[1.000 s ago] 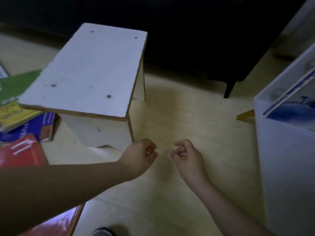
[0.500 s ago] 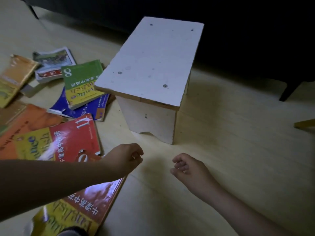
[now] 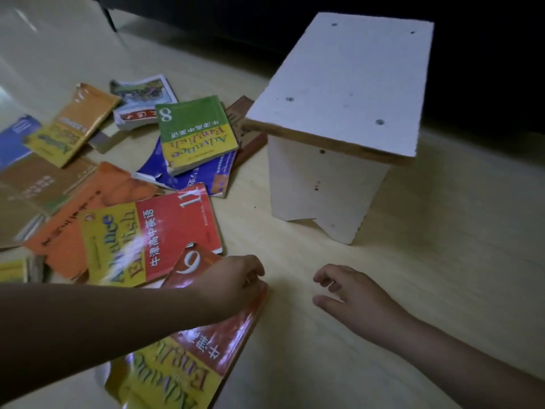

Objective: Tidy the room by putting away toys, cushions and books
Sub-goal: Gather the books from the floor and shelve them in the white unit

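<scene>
Books (image 3: 165, 228) lie scattered on the floor (image 3: 413, 276) to the left of the white stool (image 3: 348, 84). The left hand (image 3: 233, 284) rests on the corner of the red book (image 3: 206, 349) in front of the stool, fingers (image 3: 253, 271) curled at its edge; I cannot tell if they pinch it. The right hand (image 3: 354, 293), also in front of the stool, is loosely open and holds nothing. The cover looks glossy, so it seems better to slide the fingers under the edge and support the book with both hands. No box or shelf is visible.
</scene>
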A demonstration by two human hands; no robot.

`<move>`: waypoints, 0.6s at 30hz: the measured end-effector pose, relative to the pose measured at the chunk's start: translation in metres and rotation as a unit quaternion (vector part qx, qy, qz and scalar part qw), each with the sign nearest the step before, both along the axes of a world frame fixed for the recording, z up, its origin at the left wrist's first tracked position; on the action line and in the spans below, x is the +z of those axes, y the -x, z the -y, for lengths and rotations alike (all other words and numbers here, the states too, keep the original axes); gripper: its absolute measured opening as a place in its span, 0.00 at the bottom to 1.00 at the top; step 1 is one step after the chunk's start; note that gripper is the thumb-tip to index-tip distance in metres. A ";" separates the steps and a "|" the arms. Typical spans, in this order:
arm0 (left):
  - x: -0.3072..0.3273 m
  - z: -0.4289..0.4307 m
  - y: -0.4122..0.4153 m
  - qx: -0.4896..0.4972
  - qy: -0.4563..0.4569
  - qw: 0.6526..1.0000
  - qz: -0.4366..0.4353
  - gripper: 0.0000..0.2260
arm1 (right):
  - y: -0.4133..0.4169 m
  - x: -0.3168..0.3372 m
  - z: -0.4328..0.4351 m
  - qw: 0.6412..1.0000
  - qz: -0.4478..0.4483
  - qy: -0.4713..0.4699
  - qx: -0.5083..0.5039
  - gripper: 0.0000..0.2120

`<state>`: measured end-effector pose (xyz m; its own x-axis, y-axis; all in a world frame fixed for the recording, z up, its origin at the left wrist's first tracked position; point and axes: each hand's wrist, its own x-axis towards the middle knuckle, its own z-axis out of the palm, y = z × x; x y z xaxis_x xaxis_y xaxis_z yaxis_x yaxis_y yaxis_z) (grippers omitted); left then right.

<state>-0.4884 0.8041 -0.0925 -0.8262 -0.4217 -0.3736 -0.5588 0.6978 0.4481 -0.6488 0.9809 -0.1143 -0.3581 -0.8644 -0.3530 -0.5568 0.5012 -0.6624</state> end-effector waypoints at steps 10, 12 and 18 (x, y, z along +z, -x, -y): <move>0.018 0.045 -0.126 0.071 -0.007 0.997 0.033 0.07 | -0.072 0.030 0.092 0.972 -0.106 -0.016 0.207 0.19; 0.016 0.056 -0.144 0.086 -0.005 0.995 0.041 0.07 | -0.084 0.040 0.107 0.963 -0.125 -0.020 0.238 0.21; -0.006 0.081 -0.180 0.141 -0.004 0.989 0.044 0.09 | -0.096 0.059 0.125 0.915 -0.195 -0.097 0.340 0.23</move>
<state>-0.3083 0.7227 -0.0990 -0.6401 -0.6276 -0.4432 -0.7680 0.5048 0.3942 -0.5523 0.8557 -0.0555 0.1076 -0.8687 -0.4834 -0.9588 0.0380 -0.2816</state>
